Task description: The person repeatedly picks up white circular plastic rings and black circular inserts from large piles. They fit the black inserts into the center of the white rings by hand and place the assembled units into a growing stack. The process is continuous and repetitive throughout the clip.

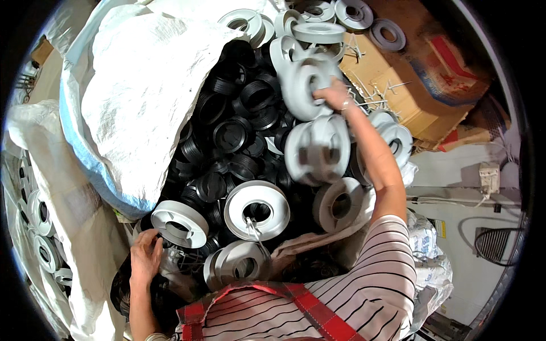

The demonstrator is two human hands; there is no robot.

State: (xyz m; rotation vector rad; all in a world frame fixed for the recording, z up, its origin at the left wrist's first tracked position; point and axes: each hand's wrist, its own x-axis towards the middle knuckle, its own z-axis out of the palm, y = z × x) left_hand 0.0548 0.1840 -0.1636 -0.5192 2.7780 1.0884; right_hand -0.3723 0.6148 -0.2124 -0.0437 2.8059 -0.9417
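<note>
My right hand (pixel 336 95) reaches to the far side of the heap, its fingers hooked into the hole of a grey plastic ring (pixel 298 94). That ring is smeared by motion, as is another grey ring (pixel 296 150) just nearer. My left hand (pixel 147 254) is at the near left, fingers loosely bent and apart, beside a tilted grey ring (pixel 199 227); I see nothing held in it. Between my hands lies a pile of black ribbed plastic rings (pixel 230 134). A grey ring (pixel 232 213) with a thin pale strip across it rests on the near part of the pile.
A white woven sack (pixel 136 85) with a blue edge folds over the left side. Further left, another sack (pixel 74 216) stands beside more grey rings (pixel 45 253). At the far right is a cardboard box (pixel 392 74) with thin grey sprues (pixel 375 96).
</note>
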